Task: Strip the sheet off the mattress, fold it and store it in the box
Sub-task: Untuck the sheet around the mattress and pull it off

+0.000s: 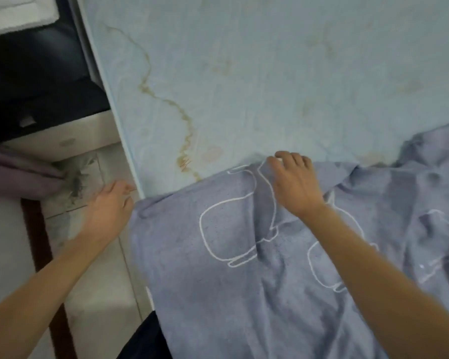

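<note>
Blue-grey cloth sheet with white line drawings (244,294): crumpled over the near part of the pale blue stained mattress (244,73), cut off at the bottom and right. All a bit blurry. Right hand (293,182) on the sheet's far edge, fingers bent, pinching a fold. Left hand (109,206) beside the mattress corner, fingertips half hidden; hard to tell if holding anything.

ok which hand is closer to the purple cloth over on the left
Left. The left hand is beside the mattress corner, right of the purple cloth; the right hand grips the sheet farther right.
</note>
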